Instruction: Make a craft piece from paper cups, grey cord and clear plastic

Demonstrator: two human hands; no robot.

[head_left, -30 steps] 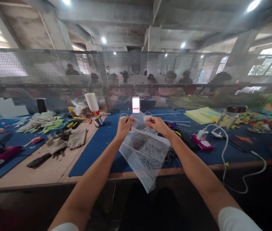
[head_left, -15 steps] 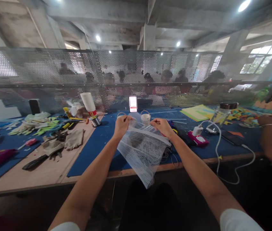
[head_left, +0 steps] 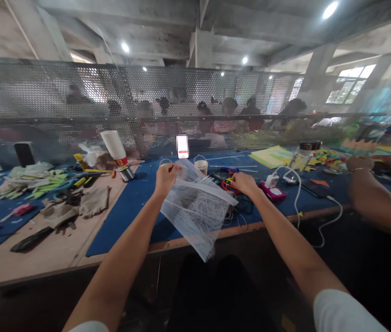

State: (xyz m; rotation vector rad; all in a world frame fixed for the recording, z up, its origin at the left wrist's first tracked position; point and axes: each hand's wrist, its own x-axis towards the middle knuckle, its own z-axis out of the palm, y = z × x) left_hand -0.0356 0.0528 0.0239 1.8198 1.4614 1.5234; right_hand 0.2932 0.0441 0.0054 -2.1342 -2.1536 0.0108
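My left hand is closed on the top left corner of a clear plastic bag with fine white stripes. The bag hangs tilted over the table's front edge. My right hand is off the bag's right corner and rests low over the blue mat, its fingertips by a red-looped tool and tangled wires. Its fingers are turned away from me. Two small white cups with wire handles stand just beyond the bag, in front of an upright phone.
A pink device with a white plug and cable lies right of my hand, near a dark-lidded jar. Another person's arms work at the right. Gloves, green scraps and a white cone lie left. A mesh screen closes the back.
My right hand has let go of the bag's top edge and moved right and down toward the red-looped tool. The left hand still holds the bag. The view has swung right.
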